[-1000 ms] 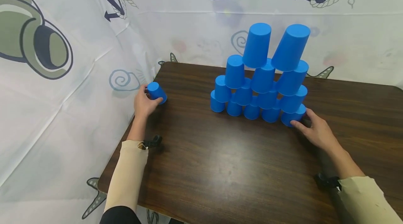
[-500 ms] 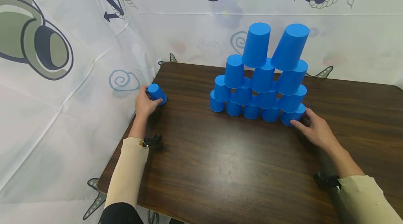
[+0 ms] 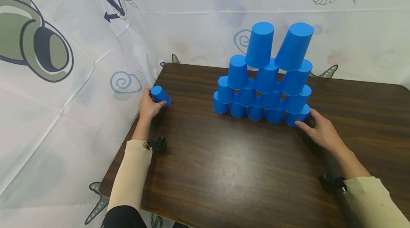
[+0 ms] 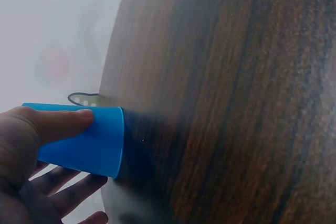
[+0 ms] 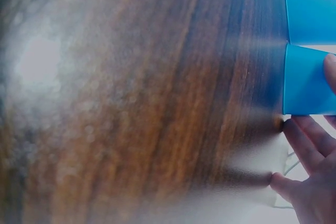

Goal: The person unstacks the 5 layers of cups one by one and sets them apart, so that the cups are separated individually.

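A lone blue cup [image 3: 161,95] stands upside down near the table's left edge. My left hand [image 3: 150,107] holds it, thumb along the near side and fingers round the far side, as the left wrist view shows on the cup [image 4: 86,142]. To the right rises a wall of stacked upside-down blue cups [image 3: 270,80]: two on top, three below them, then two longer rows. My right hand [image 3: 321,132] grips the bottom row's rightmost cup [image 3: 296,117] between thumb and fingers. In the right wrist view that cup [image 5: 307,82] meets its neighbour; part of the hand is cut off.
The dark wood table [image 3: 224,171] has its left edge close by my left forearm. A white cloth [image 3: 192,32] printed with anchors and shells hangs behind and to the left. Both wrists wear dark straps [image 3: 157,142].
My left hand and the lone cup have shifted very slightly right and nearer, and its fingers now sit lower behind the cup. The stack and my right hand stay put.
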A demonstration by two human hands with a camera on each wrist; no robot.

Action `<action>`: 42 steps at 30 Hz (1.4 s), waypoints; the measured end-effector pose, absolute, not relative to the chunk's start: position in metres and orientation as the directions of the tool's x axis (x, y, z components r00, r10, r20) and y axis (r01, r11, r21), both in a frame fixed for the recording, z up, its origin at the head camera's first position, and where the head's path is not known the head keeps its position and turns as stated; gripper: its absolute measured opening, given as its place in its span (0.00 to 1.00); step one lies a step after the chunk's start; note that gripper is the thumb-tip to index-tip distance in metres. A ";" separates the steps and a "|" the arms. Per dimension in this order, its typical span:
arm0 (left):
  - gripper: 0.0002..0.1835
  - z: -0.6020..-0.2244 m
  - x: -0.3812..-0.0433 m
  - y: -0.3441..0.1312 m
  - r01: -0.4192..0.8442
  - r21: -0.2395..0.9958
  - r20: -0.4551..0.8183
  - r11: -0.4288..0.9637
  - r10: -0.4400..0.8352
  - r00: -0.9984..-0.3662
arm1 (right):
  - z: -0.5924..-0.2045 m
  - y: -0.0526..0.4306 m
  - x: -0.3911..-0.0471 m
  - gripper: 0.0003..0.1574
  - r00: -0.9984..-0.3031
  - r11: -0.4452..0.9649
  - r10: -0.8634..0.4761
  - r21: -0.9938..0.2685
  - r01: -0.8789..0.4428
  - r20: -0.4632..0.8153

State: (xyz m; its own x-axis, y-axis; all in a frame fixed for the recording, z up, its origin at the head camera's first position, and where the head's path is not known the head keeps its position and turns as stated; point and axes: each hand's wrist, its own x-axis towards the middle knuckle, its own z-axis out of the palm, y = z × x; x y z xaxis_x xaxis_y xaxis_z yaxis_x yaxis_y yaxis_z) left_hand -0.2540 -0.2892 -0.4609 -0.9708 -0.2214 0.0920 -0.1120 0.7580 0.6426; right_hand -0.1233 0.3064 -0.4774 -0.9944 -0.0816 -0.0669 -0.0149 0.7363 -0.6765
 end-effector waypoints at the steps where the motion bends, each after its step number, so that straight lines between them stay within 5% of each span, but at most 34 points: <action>1: 0.39 -0.461 -0.254 -0.289 -0.111 0.644 0.092 0.757 -0.220 -0.971 | -0.478 0.306 -0.123 0.52 -0.995 0.737 -0.080 -0.676 -0.015 -0.065; 12: 0.49 -0.453 -0.254 -0.287 -0.101 0.674 0.095 0.732 -0.222 -0.971 | -0.480 0.306 -0.120 0.52 -0.995 0.734 -0.076 -0.679 -0.015 -0.061; 23: 0.52 -0.390 -0.254 -0.247 0.257 0.630 0.503 0.733 -0.133 -0.854 | -0.479 0.309 -0.126 0.53 -0.993 0.736 -0.076 -0.677 0.001 -0.085; 31: 0.35 -0.301 -0.241 -0.162 0.646 0.496 0.721 0.580 0.139 -0.679 | -0.478 0.311 -0.129 0.53 -0.992 0.741 -0.078 -0.672 0.008 -0.098; 42: 0.39 -0.250 -0.229 -0.054 0.739 0.563 0.553 0.371 0.495 -0.670 | -0.479 0.311 -0.129 0.52 -0.992 0.730 -0.091 -0.683 -0.008 -0.087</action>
